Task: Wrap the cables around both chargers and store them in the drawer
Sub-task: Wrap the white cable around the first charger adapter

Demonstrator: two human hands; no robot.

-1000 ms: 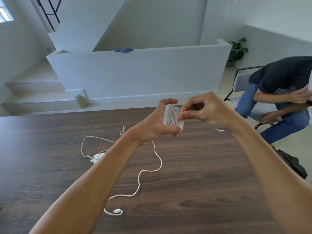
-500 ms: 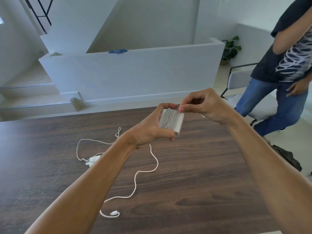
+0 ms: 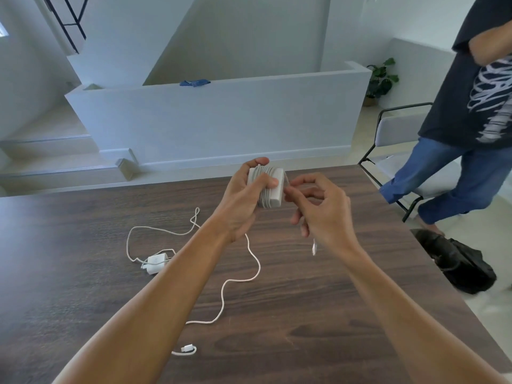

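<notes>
My left hand [image 3: 243, 200] grips a white charger [image 3: 273, 189] with several turns of cable wound around it, held above the far part of the dark wooden table [image 3: 318, 314]. My right hand [image 3: 321, 212] pinches the loose end of that cable just right of the charger; its plug [image 3: 314, 248] dangles below the hand. A second, smaller white charger [image 3: 156, 262] lies on the table at the left, its white cable [image 3: 250, 259] spread out in loose curves and ending in a connector [image 3: 187, 349] near the front.
A person in a dark shirt and jeans [image 3: 471, 139] stands at the right beside a black-framed chair [image 3: 399, 151]. A black bag [image 3: 460, 261] lies on the floor by the table's right edge. A low white wall [image 3: 221, 120] and steps are beyond the table.
My right hand has come down from above the charger to its right side, carrying the cable end. The charger has turned in my left hand. The view shifted slightly.
</notes>
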